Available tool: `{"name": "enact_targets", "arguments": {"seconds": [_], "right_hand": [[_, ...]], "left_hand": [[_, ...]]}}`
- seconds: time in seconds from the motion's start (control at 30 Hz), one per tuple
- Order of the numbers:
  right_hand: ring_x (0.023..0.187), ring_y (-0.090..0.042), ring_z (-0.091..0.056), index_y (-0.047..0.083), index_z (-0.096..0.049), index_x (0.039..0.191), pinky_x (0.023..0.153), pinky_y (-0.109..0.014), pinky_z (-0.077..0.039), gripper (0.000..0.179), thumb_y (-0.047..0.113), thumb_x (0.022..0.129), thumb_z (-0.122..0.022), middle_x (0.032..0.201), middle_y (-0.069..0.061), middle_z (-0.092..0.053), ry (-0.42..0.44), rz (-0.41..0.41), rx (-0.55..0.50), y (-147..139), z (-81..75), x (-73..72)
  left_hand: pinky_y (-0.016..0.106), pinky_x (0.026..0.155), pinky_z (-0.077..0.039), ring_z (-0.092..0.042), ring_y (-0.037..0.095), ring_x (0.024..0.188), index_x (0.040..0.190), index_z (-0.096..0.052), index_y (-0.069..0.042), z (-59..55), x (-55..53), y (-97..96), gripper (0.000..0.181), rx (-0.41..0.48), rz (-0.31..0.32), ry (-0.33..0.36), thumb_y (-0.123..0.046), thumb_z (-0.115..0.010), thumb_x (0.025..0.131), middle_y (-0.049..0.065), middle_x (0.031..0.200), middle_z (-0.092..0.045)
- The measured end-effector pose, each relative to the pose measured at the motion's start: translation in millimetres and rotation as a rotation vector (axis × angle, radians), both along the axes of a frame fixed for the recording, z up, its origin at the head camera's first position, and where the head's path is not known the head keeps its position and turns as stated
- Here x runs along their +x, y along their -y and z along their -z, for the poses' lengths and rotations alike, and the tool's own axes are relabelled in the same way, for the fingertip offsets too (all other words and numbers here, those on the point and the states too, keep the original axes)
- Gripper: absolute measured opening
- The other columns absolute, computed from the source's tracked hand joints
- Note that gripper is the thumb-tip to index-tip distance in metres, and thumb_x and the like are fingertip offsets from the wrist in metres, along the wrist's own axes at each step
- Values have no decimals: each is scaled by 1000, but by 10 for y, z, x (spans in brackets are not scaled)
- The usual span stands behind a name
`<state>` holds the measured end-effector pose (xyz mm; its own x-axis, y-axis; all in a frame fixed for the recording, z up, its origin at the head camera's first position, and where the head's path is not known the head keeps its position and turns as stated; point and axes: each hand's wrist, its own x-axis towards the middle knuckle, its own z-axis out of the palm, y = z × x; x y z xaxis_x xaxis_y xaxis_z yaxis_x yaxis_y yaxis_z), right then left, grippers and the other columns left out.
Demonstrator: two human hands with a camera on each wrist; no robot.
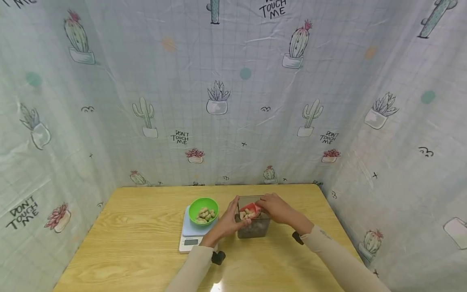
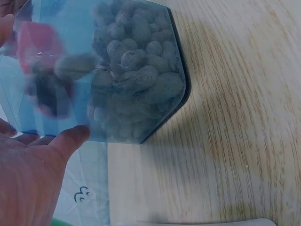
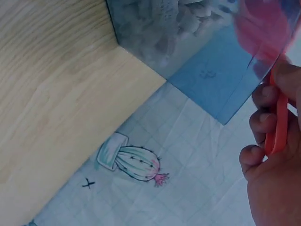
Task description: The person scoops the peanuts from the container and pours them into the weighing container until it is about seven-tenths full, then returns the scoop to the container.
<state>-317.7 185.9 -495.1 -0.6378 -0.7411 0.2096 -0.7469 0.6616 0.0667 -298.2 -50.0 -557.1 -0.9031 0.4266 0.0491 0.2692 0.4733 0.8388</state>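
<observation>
A clear, dark-tinted plastic container (image 1: pixel 252 231) stands on the table with a heap of peanuts (image 2: pixel 136 70) in its lower part. My left hand (image 1: pixel 228 221) grips its left side near the top, thumb on the near wall. In the left wrist view the thumb (image 2: pixel 73 140) lies against that wall. My right hand (image 1: pixel 275 207) reaches over the right rim and holds a red scoop (image 1: pixel 254 209) by its handle (image 3: pixel 278 122). The scoop's bowl is inside the container and carries several peanuts (image 1: pixel 248 214). Its far side is hidden by my fingers.
Left of the container, a green bowl (image 1: pixel 192 206) with several peanuts sits on a white kitchen scale (image 1: pixel 187 233); its display is too small to read. Behind the wooden table (image 1: pixel 142 227) hangs a cactus-print curtain (image 1: pixel 233 134), which also covers both sides.
</observation>
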Motion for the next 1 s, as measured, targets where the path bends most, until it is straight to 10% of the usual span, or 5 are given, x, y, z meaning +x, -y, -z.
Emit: {"name": "enact_targets", "arguments": {"seconds": [1.0], "right_hand": [[77,-8,-48,14,-68,112,71,-29,-42,19,21,99,-57,83,9,-58,104,130,-397,-282,309,110]], "left_hand": [[61,114,-30,-17,37,151,160,1,-26,-26,30,-48,105,50,-46,-5,-58,-67,85,9,167,-1]]}}
